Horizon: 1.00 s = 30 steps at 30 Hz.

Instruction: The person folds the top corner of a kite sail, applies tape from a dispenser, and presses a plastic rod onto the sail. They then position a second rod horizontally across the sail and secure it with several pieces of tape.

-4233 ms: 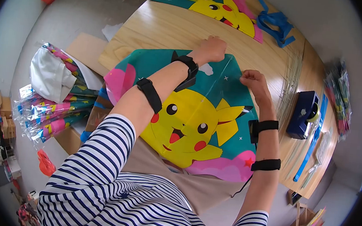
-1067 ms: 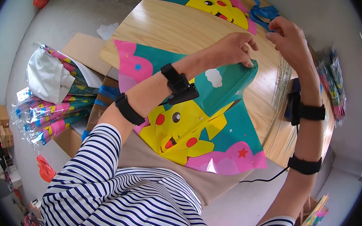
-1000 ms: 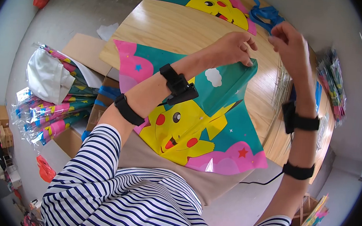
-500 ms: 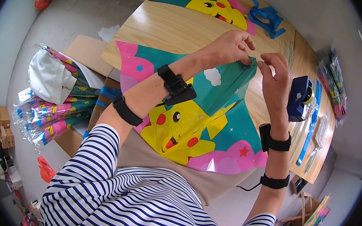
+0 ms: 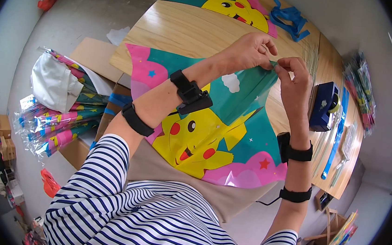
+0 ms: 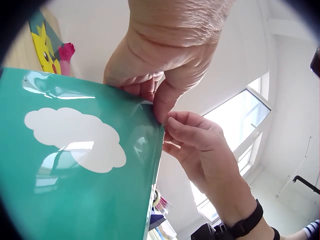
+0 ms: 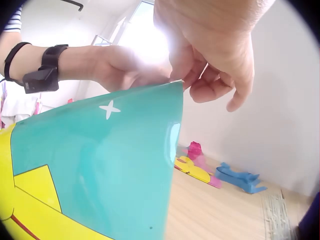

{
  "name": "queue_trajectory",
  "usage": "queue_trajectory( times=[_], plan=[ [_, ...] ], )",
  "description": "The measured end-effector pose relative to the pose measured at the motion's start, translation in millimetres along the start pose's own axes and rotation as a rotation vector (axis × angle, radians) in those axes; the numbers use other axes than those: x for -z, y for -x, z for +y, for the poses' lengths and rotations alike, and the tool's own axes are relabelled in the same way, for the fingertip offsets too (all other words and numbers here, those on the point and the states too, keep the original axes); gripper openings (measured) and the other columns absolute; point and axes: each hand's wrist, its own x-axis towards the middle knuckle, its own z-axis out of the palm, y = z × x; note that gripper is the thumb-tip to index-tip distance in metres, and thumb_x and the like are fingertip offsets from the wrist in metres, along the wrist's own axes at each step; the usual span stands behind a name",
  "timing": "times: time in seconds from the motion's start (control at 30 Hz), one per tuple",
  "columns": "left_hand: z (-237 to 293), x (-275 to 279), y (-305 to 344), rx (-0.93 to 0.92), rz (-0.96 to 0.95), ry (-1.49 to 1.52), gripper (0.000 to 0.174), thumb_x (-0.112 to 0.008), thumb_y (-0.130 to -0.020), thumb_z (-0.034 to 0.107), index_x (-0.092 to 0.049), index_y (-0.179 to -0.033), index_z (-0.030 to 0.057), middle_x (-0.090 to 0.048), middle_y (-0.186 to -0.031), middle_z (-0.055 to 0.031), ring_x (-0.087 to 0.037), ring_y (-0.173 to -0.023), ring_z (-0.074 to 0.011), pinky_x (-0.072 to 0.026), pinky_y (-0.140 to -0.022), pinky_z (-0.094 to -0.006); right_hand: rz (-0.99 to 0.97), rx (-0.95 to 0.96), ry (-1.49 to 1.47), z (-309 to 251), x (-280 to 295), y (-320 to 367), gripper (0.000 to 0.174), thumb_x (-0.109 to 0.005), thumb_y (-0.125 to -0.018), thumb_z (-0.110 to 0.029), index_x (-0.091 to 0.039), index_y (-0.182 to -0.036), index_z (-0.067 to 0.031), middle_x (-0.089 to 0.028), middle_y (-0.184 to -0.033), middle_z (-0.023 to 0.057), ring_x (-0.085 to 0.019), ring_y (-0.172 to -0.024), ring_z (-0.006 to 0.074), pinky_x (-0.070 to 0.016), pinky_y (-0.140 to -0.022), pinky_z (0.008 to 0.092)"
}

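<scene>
Fingertips of the right hand (image 5: 297,87), back from the desk's (image 5: 180,32) far edge, now pinch the kite's (image 5: 246,131) raised tip. The left hand (image 5: 246,52) pinches it too, so both work that tip.

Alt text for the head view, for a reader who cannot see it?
The left hand and right hand pinch the lifted corner of a teal kite sheet with a yellow cartoon character, over a wooden table. A second kite, blue strips and a blue tape dispenser lie nearby.
</scene>
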Motion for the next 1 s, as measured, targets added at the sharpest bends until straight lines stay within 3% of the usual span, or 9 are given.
queue_trajectory(
  times=[0.17,0.4,0.6,0.7,0.8,0.9,1.0],
  plan=[
    [-0.4,-2.7,2.4,-0.067,-0.023,-0.03,0.022,-0.068,-0.086,-0.002,-0.063,-0.107,0.0015,-0.068,-0.086,-0.0038,-0.064,-0.084,-0.0096,-0.0502,-0.079,-0.0238,-0.149,-0.319,-0.195,12.4,2.6,-9.0,0.01,-0.069,-0.086,-0.006,-0.067,-0.091,0.003,-0.066,-0.077,0.0082,-0.061,-0.074,0.015,-0.0488,-0.069,0.0302],
    [-1.1,-1.8,1.2,-0.111,0.038,-0.127,0.008,-0.066,-0.094,0.01,-0.066,-0.096,0.002,-0.064,-0.088,0.0008,-0.057,-0.085,-0.0071,-0.0476,-0.078,-0.0238,-0.182,-0.322,-0.149,3.7,4.6,-8.7,0.014,-0.069,-0.088,-0.01,-0.066,-0.089,0.0037,-0.062,-0.071,0.0058,-0.055,-0.069,0.013,-0.0458,-0.064,0.0307],
    [-3.0,-1.5,-6.7,0.03,-0.02,-0.048,0.01,-0.065,-0.095,0.012,-0.066,-0.095,0.0025,-0.062,-0.088,0.0019,-0.054,-0.082,-0.0066,-0.0447,-0.074,-0.0232,-0.197,-0.277,-0.126,3.3,6.9,-8.6,0.014,-0.068,-0.088,-0.01,-0.066,-0.087,0.0037,-0.061,-0.07,0.0073,-0.055,-0.068,0.014,-0.0456,-0.064,0.0315],
    [0.4,-3.2,-4.9,0.067,-0.002,-0.044,0.009,-0.063,-0.096,0.01,-0.066,-0.096,0.0014,-0.063,-0.089,0.0004,-0.056,-0.087,-0.0074,-0.0464,-0.078,-0.0235,-0.193,-0.276,-0.145,4.4,6.5,-9.0,0.014,-0.068,-0.087,-0.01,-0.066,-0.087,0.0034,-0.061,-0.07,0.0081,-0.055,-0.069,0.0149,-0.046,-0.065,0.0317],
    [2.6,-9.6,3.1,-0.114,0.144,-0.056,0.007,-0.062,-0.095,0.006,-0.066,-0.096,0.0005,-0.065,-0.09,-0.0016,-0.059,-0.088,-0.0091,-0.0488,-0.08,-0.0245,-0.177,-0.281,-0.162,3.5,5.1,-8.1,0.013,-0.068,-0.087,-0.01,-0.067,-0.088,0.0032,-0.062,-0.071,0.0088,-0.056,-0.069,0.0154,-0.0463,-0.066,0.0317],
    [5.8,-12.2,7.4,-0.362,0.242,-0.277,0.005,-0.066,-0.088,0.003,-0.067,-0.09,-0.0008,-0.07,-0.083,-0.0094,-0.066,-0.078,-0.0177,-0.0531,-0.073,-0.031,-0.173,-0.298,-0.154,2.6,5.9,-7.8,0.014,-0.068,-0.087,-0.011,-0.068,-0.088,0.003,-0.063,-0.072,0.0093,-0.057,-0.07,0.0154,-0.0465,-0.066,0.0318],
    [0.5,-12.4,8.0,-0.307,0.175,-0.349,0.005,-0.066,-0.091,0.003,-0.067,-0.095,-0.0009,-0.067,-0.086,-0.0036,-0.061,-0.082,-0.0105,-0.0512,-0.076,-0.0257,-0.171,-0.292,-0.143,-0.8,6.1,-8.3,0.014,-0.068,-0.087,-0.011,-0.068,-0.089,0.003,-0.064,-0.072,0.0096,-0.057,-0.069,0.0155,-0.0467,-0.066,0.0321]
  ],
)
